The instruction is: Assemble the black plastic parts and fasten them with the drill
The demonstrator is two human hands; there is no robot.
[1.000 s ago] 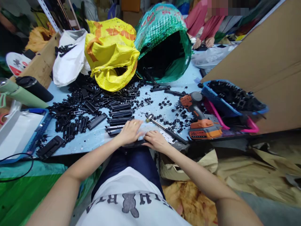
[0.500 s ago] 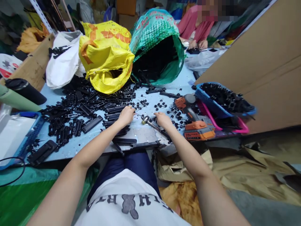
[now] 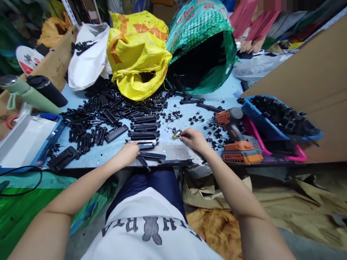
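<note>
A pale blue bench (image 3: pixel 189 103) carries woven sacks far off and heaps of black plastic strips (image 3: pixel 92 119) at left. The right hand (image 3: pixel 195 140) has its fingers clamped on a metal-headed hammer (image 3: pixel 177 134) near centre. The left hand (image 3: pixel 127 154) presses curled fingers on a flat black strip (image 3: pixel 151 155) at the near edge.

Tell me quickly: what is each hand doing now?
Left hand: closed on a black plastic strip.
Right hand: closed around the hammer.
</note>
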